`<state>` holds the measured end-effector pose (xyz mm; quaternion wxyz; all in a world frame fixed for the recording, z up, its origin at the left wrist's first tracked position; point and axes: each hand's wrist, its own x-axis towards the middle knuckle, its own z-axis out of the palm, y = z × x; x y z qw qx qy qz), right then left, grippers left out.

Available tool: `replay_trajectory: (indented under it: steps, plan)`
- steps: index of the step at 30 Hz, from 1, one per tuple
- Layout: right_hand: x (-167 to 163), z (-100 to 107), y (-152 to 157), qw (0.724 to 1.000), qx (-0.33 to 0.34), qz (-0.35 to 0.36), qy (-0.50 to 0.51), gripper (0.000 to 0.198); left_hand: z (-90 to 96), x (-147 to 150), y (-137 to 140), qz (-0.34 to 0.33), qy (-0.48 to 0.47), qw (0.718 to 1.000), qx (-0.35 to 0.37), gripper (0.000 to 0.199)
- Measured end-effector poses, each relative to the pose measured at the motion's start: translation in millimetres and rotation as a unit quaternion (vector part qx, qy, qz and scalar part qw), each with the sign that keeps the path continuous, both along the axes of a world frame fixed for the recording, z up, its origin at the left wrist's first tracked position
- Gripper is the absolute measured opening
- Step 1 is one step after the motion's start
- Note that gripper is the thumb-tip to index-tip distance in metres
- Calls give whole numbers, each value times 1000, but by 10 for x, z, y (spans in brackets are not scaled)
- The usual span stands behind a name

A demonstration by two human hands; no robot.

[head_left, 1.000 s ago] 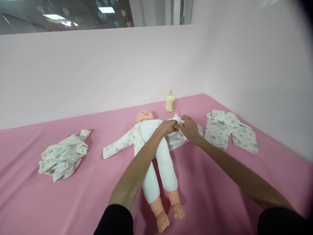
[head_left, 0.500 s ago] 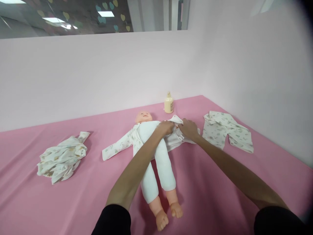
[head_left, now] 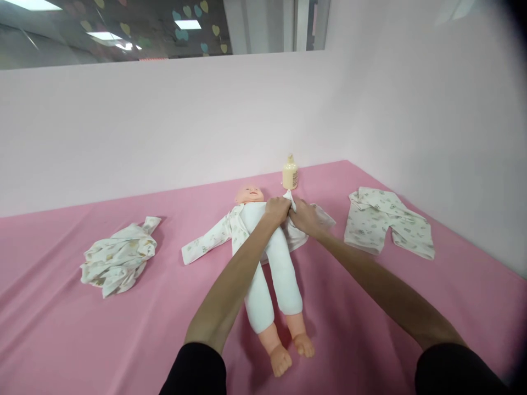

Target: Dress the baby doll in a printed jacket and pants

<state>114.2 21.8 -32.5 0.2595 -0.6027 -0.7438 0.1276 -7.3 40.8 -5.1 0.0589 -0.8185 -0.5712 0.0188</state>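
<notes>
A baby doll (head_left: 282, 269) with a white body lies on its back, head away from me and feet towards me. One arm, on the left, is inside the sleeve of a white printed baby shirt (head_left: 209, 241). The rest of that shirt spreads out under and beside the doll on the right. At the doll's right-hand shoulder my left hand (head_left: 278, 211) is closed on the shirt's cloth. My right hand (head_left: 305, 217) grips the same cloth close beside it, a white tip of fabric standing up between them. The doll's other arm is hidden by my hands.
A cream pump bottle (head_left: 290, 174) stands behind the doll near the wall. Crumpled printed clothing (head_left: 121, 255) lies on the left, and small printed pants (head_left: 387, 219) lie flat on the right. Pink sheeting (head_left: 123, 345) covers the surface; white walls border the back and right.
My right hand has moved left, up against my left hand, bringing the shirt's cloth with it. The whole view has shifted slightly.
</notes>
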Motion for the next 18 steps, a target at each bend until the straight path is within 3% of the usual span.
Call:
replay_trajectory:
  steps: [4, 7, 13, 18]
  plan:
    - [-70, -46, -25, 999, 32, 9, 20, 16, -21, -31, 10, 19, -13, 1000, 12, 27]
    - [75, -28, 29, 997, 50, -3, 51, 13, -42, -40, -5, 13, -18, 1000, 12, 26]
    - [463, 75, 190, 992, 2, -12, 126, 12, -74, 25, -32, -28, -16, 999, -7, 30]
    - [339, 133, 304, 981, -17, -1, 196, 10, -84, 52, -30, -54, -16, 998, -23, 32]
